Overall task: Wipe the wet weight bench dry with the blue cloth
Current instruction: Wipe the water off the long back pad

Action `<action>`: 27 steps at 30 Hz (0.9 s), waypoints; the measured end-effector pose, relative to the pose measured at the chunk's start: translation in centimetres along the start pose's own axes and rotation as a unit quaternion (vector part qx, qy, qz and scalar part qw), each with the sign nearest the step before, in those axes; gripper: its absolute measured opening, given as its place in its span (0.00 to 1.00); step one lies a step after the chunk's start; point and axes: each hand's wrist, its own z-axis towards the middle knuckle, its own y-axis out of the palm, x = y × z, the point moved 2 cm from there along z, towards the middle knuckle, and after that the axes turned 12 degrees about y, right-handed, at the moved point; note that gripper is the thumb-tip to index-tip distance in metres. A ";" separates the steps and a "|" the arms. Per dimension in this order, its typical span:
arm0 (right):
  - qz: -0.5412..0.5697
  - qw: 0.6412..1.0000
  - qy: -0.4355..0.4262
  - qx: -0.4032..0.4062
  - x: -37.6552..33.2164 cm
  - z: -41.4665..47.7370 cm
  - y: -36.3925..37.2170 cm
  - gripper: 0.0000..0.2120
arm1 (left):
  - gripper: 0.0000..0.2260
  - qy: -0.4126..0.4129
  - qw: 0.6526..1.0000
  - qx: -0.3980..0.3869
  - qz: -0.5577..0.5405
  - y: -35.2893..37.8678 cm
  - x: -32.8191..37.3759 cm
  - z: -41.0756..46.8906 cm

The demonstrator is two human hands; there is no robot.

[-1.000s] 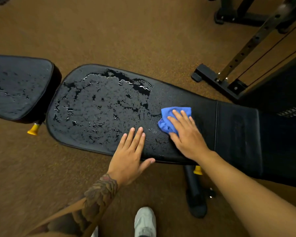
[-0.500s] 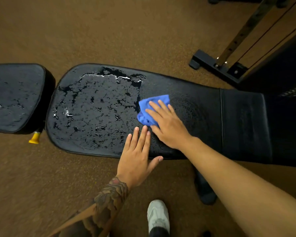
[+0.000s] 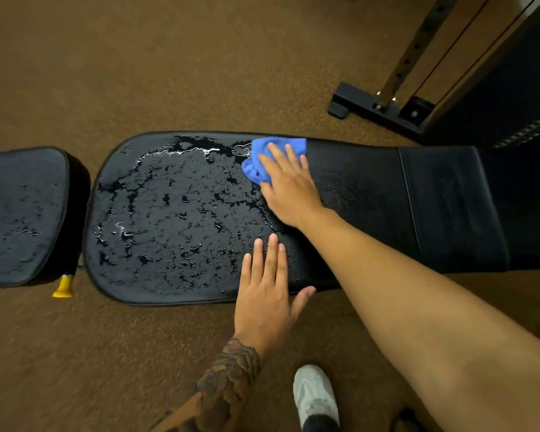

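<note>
Blue cloth [image 3: 264, 159]: a bunched, bright blue cloth lying on the long back pad, near the pad's far edge, at the border between the wet part and the wiped part.
Right hand [image 3: 289, 185]: pressed flat on top of the cloth, fingers spread and pointing toward the pad's far edge; it covers about half of the cloth, and the bare forearm crosses the pad from its near edge.
Long back pad [image 3: 356, 188]: black padded vinyl with a stitched rim, lying left to right across the view. Left of the cloth it is covered with beaded water and shiny puddles. Right of the cloth it looks dull, with only a fine mist of droplets.
Left hand [image 3: 267, 294]: laid flat and open on the pad's near edge, palm down, fingers together and thumb out, holding nothing. It sits just below the right hand, apart from the cloth. Its forearm carries a dark tattoo.
Seat pad [image 3: 22, 213]: a separate black cushion just left of the back pad, across a narrow gap, also streaked with water.
Yellow knob [image 3: 63, 286]: a small yellow piece poking out below the gap between the two pads.
Rack base [image 3: 378, 109]: a black metal foot with a perforated upright post, on the floor beyond the pad's far edge, to the right.
Shoe [image 3: 315, 397]: a white shoe on the floor on the pad's near side.
Floor [image 3: 138, 63]: brown carpet all around the bench.
</note>
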 end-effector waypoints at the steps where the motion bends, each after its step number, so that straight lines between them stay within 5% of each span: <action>1: 0.009 1.000 -0.021 -0.006 0.4 -1.7 0.0 0.25 | 0.38 0.000 1.000 -0.001 -0.001 0.1 0.0 0.0; 6: -0.004 0.999 -0.029 -0.018 8.1 -12.7 -1.7 0.27 | 0.38 0.002 1.000 0.000 -0.009 0.1 -0.1 -0.1; 13: 0.027 0.980 0.183 0.068 12.2 -6.9 -3.8 0.27 | 0.38 0.001 1.000 -0.007 0.003 -0.1 0.1 -0.1; 21: 0.011 0.999 -0.034 -0.004 7.6 -16.4 -0.8 0.26 | 0.39 0.002 1.000 0.024 -0.001 0.1 -0.1 -0.3; 27: 0.033 0.998 0.057 0.011 14.5 -16.9 -2.9 0.25 | 0.39 -0.008 0.999 0.035 -0.004 0.1 0.1 -0.2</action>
